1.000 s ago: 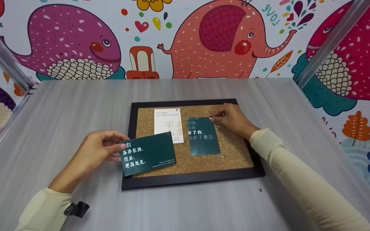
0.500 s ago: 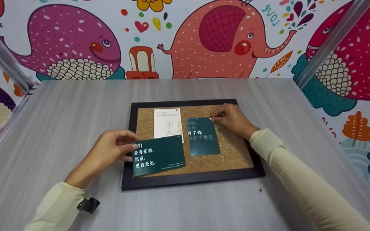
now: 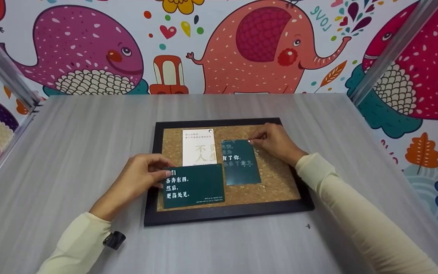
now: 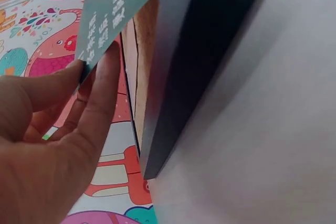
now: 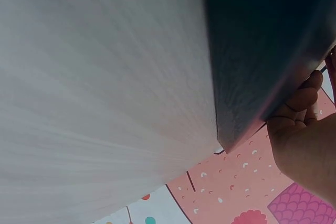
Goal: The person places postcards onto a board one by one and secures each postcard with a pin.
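A black-framed cork board (image 3: 280,182) lies on the table. My left hand (image 3: 137,179) pinches the left end of a dark green postcard (image 3: 200,186) with white writing, held sideways over the board's lower left. Thumb and fingers close on its edge in the left wrist view. Its top edge overlaps a white card (image 3: 198,146) with a small round tack (image 3: 210,131) at its upper right corner. My right hand (image 3: 276,142) pinches the upper right corner of a second, upright green postcard (image 3: 242,171), where a small shiny dot shows at the fingertips.
A small grey piece (image 3: 308,226) lies on the grey table (image 3: 211,247), in front of the board's right corner. Behind the table stands a wall (image 3: 226,34) printed with cartoon animals. A metal post (image 3: 390,53) rises at the right back corner, another at the left.
My left hand has moved right with its postcard, which has turned from tilted to nearly level and now covers the lower part of the white card. The right hand stays in place.
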The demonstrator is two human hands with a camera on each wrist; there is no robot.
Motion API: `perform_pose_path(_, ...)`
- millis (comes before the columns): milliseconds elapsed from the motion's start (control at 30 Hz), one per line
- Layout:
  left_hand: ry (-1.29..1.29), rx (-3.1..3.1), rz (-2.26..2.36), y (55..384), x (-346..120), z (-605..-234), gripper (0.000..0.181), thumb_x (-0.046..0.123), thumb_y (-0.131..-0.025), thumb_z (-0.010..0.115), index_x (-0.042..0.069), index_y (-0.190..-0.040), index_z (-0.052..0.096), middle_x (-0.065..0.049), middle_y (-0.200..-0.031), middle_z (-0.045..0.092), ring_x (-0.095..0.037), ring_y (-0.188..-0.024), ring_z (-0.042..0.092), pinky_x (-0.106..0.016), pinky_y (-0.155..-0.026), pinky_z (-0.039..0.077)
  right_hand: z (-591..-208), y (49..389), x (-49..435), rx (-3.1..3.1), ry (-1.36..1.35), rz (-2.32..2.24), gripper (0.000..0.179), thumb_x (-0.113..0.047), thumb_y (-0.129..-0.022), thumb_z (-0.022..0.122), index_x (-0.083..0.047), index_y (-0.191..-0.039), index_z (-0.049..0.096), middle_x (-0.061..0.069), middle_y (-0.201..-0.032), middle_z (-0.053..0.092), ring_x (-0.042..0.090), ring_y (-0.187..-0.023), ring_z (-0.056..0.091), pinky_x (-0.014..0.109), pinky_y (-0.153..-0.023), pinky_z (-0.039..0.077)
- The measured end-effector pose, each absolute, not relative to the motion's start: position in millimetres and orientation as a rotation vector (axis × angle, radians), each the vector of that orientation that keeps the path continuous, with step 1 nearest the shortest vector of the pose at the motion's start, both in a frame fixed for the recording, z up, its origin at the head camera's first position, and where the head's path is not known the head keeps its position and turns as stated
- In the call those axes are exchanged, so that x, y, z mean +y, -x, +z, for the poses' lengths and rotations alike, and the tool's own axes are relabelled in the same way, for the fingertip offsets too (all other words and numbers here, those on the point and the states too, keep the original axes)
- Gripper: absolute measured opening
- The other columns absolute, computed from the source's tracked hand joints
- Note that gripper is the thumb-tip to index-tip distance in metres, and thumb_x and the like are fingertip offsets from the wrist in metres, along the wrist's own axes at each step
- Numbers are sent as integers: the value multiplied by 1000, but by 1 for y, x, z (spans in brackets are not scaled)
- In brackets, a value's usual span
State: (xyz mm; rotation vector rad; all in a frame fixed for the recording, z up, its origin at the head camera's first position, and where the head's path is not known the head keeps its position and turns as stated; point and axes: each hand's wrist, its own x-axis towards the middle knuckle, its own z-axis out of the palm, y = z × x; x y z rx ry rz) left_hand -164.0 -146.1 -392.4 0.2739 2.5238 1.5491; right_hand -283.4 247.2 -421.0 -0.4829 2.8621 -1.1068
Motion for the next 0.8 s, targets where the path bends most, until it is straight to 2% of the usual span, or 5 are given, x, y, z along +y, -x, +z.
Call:
perform_pose_path(200, -400, 2752, 1385, 161, -140, -397, 18, -6, -98, 77, 1, -114, 82, -12, -105, 80, -19, -85, 71, -27, -69, 62, -420, 282, 248, 2847, 486, -1126, 14, -2, -101, 79, -11, -107, 89, 4, -104, 79, 20, -94, 69, 34, -79, 60)
perform_pose_path(367, -533, 2909, 1245, 159, -135, -401, 19, -7, -97, 79, 1, -114, 83, -10, -104, 79, -20, -87, 68, -35, -78, 60, -420, 282, 248, 2844, 478, -1136, 15, -2, -101, 79, -11, -107, 89, 4, -103, 79, 21, -94, 68, 36, -80, 59)
perform_pose_path(600, -655, 2969, 1147, 160, -132, -407, 19, -8, -96, 80, 2, -112, 82, -11, -105, 78, -18, -88, 67, -42, -79, 61, -421, 282, 247, 2843, 461, -1132, 14, -2, -101, 79, -10, -106, 89, 5, -102, 79, 22, -93, 66, 36, -79, 57)
perform_pose_path(800, -708, 2988, 1099, 162, -133, -413, 19, -8, -95, 80, 3, -110, 82, -11, -105, 78, -22, -94, 70, -46, -83, 61, -420, 281, 247, 2831, 446, -1131, 15, -3, -102, 78, -12, -106, 89, 5, -102, 78, 22, -94, 66, 36, -80, 58)
